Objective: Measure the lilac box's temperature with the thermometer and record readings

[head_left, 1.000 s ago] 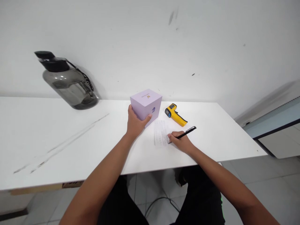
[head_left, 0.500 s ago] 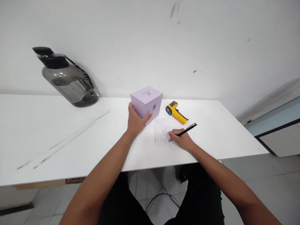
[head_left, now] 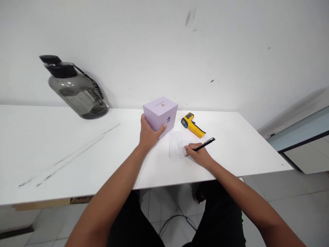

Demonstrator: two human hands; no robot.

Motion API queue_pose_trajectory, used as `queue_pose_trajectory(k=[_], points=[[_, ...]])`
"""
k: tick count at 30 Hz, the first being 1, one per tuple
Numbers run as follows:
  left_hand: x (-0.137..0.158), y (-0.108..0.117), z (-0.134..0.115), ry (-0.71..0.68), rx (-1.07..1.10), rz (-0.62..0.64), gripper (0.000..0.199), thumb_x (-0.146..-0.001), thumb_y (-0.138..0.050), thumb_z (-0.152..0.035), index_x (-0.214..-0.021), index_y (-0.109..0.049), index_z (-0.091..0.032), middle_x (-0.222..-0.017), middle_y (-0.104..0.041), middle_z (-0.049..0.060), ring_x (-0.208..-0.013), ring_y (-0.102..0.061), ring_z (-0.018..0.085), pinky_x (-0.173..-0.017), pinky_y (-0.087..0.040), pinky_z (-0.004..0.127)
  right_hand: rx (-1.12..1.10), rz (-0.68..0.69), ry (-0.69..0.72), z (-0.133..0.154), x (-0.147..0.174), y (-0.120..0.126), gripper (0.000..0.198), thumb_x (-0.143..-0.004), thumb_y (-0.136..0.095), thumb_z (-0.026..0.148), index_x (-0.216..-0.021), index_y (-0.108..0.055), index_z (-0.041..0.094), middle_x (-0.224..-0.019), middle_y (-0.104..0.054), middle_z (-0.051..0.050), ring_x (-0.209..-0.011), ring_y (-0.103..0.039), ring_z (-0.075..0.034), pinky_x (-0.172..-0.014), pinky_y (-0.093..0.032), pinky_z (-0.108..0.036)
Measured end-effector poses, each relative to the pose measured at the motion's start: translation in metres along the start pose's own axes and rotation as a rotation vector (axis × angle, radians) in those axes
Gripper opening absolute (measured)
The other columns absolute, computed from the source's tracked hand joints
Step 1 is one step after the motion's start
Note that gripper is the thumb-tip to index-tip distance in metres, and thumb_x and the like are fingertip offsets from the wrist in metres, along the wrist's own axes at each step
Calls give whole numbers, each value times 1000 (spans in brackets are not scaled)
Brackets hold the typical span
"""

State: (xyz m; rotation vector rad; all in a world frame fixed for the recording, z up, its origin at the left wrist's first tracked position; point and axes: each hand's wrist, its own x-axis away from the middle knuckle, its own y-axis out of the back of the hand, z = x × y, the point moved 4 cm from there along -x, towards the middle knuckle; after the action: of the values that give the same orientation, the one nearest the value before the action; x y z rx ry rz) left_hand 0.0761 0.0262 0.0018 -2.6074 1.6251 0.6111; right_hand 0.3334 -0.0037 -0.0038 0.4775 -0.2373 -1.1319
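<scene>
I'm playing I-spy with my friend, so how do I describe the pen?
On the white table, go right from the lilac box in the left hand, past the paper, to the right hand. The pen there is slim and black, unlike the chunky yellow gun-shaped device behind it.

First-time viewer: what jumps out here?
The yellow pistol-shaped device pops against the white table, right of the lilac box the left hand grips. A large grey see-through bottle stands far left, near the wall. Nearer, the right hand holds a black pen at the paper's right edge.
</scene>
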Motion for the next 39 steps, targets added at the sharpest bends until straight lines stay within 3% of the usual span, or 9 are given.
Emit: queue_pose_trajectory(k=[10,16,22,27,30,33,36,39], points=[[0,0,0,3,18,-1,108,-68,-93,-52,-153,-31,-31,-157,-46,18,-147,-48,40,-120,-42,58,7,-28,-20,3,0,1,51,-89,-57,60,-55,-47,24,-56,-45,2,-58,-42,-14,-57,-38,-30],[0,0,0,-13,15,-23,109,-67,-93,-53,-154,-32,-29,-156,-47,18,-147,-47,40,-121,-41,58,-5,36,-8,2,-1,0,55,-88,-60,63,-53,-43,24,-54,-45,2,-57,-41,-14,-56,-36,-30],[0,-1,3,0,26,-36,109,-65,-94,-54,-154,-34,-31,-155,-49,17,-145,-50,40,-119,-43,58,-89,-86,-83,-2,-3,8,58,-86,-61,75,-62,-61,22,-54,-48,2,-55,-45,-15,-56,-37,-30],[-3,-1,11,21,23,-21,115,-65,-93,-58,-156,-29,-29,-158,-46,21,-145,-50,42,-119,-41,61,-71,11,-60,3,-24,8,79,-90,-38,92,-79,-71,21,-48,-44,3,-48,-43,-16,-53,-34,-30],[-6,0,14,-7,59,51,123,-61,-94,-60,-157,-24,-28,-161,-41,23,-150,-44,42,-120,-40,60,214,-58,170,18,-46,12,64,-97,-50,78,-74,-70,22,-67,-64,-5,-66,-59,-20,-64,-41,-32],[-8,2,17,-18,58,60,129,-57,-96,-61,-157,-20,-27,-163,-39,25,-153,-41,43,-122,-37,61,585,-111,356,25,-62,6,42,-103,-58,53,-84,-75,20,-87,-73,-11,-78,-65,-23,-69,-42,-33],[-8,0,19,-12,60,80,130,-57,-93,-65,-156,-20,-24,-162,-39,26,-153,-41,43,-124,-36,60,844,-81,371,20,-64,-9,29,-105,-51,26,-112,-77,15,-104,-74,-17,-82,-68,-25,-69,-44,-34],[-6,1,19,-32,40,9,128,-54,-94,-66,-153,-24,-24,-161,-39,26,-154,-40,44,-124,-36,60,958,-26,313,15,-60,-24,44,-98,-50,11,-138,-68,9,-119,-73,-21,-87,-70,-27,-71,-49,-36]])
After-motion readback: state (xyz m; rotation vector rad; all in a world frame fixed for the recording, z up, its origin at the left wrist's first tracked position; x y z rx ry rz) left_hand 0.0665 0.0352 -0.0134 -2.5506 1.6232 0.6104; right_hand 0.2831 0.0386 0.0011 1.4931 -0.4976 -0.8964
